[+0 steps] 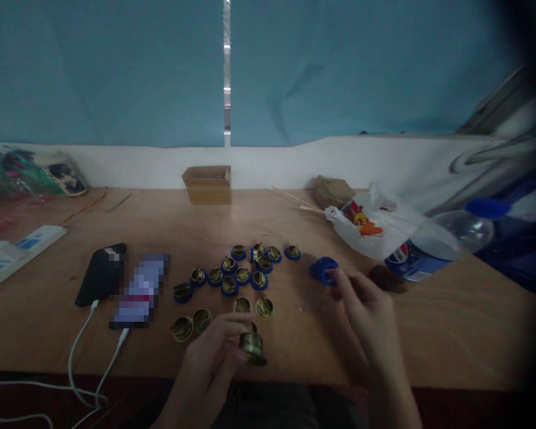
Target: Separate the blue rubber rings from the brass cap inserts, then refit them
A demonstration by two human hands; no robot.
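Note:
My left hand is closed on a small brass cylinder part near the table's front edge. My right hand reaches forward, its fingertips pinching a blue plastic cap on the wooden table. Between the hands lie several brass pieces seated in blue caps. A few bare brass discs lie closer to me.
A black phone and a second phone with white charging cables lie at the left. A plastic water bottle and a plastic bag sit at the right. A small cardboard box stands at the back against the wall.

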